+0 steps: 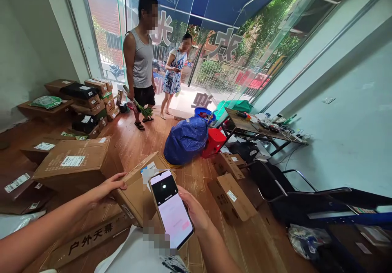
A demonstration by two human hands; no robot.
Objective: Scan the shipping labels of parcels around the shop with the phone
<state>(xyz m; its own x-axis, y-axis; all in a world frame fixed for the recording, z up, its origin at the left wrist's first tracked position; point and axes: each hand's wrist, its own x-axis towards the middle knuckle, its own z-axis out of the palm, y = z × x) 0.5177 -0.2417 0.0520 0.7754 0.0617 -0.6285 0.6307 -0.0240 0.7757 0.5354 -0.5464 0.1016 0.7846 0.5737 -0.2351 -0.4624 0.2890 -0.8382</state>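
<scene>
My left hand (108, 189) grips the left side of a brown cardboard box (134, 191), its thumb on the top face and the other fingers hidden behind and below. A white label (149, 168) with a blue corner is stuck on the box's top. In my right hand (194, 209) is a smartphone (173, 220), tilted over the right part of the box. Its lit screen is dark at the top, with a bright spot, and pale pink below. Pixel blocks blur part of the box next to the phone.
Large cartons (73, 158) and stacked parcels (92, 101) stand at left. A blue sack (186, 140), a red stool (214, 142) and a cluttered table (254, 126) are ahead. More boxes (235, 195) and a black chair (275, 187) lie right. Two people stand by the glass front.
</scene>
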